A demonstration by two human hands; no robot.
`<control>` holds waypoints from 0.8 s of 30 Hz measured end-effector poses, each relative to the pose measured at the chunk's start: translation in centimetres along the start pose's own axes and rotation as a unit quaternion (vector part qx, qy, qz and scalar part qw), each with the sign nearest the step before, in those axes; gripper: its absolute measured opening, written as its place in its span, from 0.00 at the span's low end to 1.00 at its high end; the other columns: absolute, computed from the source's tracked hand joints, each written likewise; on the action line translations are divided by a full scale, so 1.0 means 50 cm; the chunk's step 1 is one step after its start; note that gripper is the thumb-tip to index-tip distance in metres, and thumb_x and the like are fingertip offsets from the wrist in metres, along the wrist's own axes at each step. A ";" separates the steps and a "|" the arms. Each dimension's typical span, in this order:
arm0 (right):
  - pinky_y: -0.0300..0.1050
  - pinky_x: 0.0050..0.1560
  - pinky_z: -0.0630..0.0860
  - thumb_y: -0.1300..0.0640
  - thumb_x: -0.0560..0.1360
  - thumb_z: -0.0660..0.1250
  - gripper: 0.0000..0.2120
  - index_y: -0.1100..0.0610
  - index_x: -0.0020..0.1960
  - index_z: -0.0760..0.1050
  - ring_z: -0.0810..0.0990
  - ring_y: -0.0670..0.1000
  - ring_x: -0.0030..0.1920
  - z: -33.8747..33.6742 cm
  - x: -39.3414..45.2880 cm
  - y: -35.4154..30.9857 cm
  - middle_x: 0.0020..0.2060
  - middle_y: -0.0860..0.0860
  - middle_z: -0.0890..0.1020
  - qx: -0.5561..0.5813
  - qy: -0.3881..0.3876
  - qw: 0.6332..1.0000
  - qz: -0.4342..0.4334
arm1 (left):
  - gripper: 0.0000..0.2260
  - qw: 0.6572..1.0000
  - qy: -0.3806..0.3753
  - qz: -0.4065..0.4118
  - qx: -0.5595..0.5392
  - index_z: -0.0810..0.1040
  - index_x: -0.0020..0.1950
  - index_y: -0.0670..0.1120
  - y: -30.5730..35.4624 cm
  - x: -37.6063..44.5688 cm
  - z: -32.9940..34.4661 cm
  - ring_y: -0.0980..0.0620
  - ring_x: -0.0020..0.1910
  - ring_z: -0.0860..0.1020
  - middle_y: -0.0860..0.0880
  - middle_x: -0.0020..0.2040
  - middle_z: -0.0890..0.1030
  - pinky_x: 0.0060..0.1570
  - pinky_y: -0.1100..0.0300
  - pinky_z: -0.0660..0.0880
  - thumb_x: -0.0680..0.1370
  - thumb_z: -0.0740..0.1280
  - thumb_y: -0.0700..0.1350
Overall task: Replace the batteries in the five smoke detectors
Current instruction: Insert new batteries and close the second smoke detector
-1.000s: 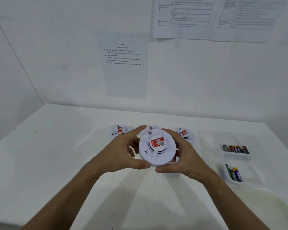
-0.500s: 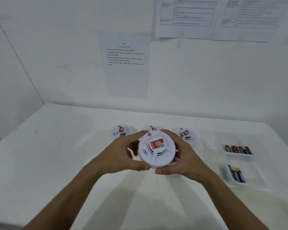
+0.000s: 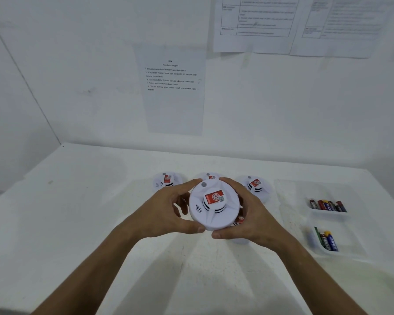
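We hold a round white smoke detector (image 3: 213, 206) above a white table (image 3: 77, 223), our left hand (image 3: 166, 214) curled around its left rim and our right hand (image 3: 248, 217) around its right, thumbs on the near edge. Just beneath the held detector, a red label of another detector (image 3: 239, 220) peeks out. To its right sit two trays of batteries, the nearer (image 3: 328, 241) and the farther (image 3: 328, 205). Behind it rest three more detectors, left (image 3: 166, 180), middle (image 3: 210, 176) and right (image 3: 256, 185). Beyond, printed sheets (image 3: 172, 87) hang on the wall.

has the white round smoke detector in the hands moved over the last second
No. The white round smoke detector stays in front of the middle detector on the table, as before.
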State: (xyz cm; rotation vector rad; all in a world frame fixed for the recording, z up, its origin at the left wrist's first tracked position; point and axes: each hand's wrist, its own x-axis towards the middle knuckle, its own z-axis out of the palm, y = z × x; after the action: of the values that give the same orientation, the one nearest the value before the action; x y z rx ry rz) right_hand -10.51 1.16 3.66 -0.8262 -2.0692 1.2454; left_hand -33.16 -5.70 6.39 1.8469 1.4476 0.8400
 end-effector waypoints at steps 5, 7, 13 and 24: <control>0.34 0.62 0.74 0.59 0.60 0.83 0.49 0.47 0.74 0.62 0.72 0.42 0.69 0.007 0.004 -0.001 0.69 0.41 0.73 0.008 -0.005 1.000 0.002 | 0.37 1.000 0.000 0.003 0.000 0.66 0.71 0.64 -0.004 -0.001 -0.006 0.55 0.43 0.76 0.58 0.51 0.80 0.44 0.60 0.79 0.67 0.79 0.50; 0.34 0.62 0.74 0.59 0.60 0.83 0.49 0.48 0.75 0.62 0.72 0.42 0.69 0.009 0.004 0.000 0.69 0.40 0.73 0.008 -0.008 1.000 0.003 | 0.37 1.000 -0.003 0.005 0.000 0.66 0.71 0.65 -0.005 -0.002 -0.007 0.55 0.43 0.76 0.58 0.51 0.80 0.44 0.60 0.79 0.67 0.79 0.50; 0.33 0.62 0.74 0.57 0.60 0.82 0.48 0.46 0.73 0.62 0.72 0.41 0.68 0.016 0.006 -0.001 0.68 0.38 0.73 0.003 -0.002 1.000 0.007 | 0.37 1.000 -0.007 0.004 0.004 0.66 0.71 0.65 -0.012 -0.002 -0.013 0.53 0.44 0.76 0.58 0.53 0.80 0.44 0.59 0.80 0.66 0.79 0.51; 0.36 0.59 0.77 0.61 0.61 0.83 0.47 0.42 0.71 0.63 0.73 0.40 0.66 0.027 0.007 -0.003 0.65 0.32 0.74 -0.016 -0.004 1.000 0.015 | 0.38 1.000 -0.006 -0.001 -0.001 0.66 0.71 0.65 -0.025 -0.008 -0.018 0.55 0.43 0.76 0.58 0.53 0.80 0.43 0.61 0.79 0.66 0.79 0.51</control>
State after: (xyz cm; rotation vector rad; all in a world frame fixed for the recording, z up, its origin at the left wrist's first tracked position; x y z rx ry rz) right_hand -11.73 0.63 3.31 -0.8714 -2.0953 1.2364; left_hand -34.67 -5.79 5.85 1.8459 1.4396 0.8292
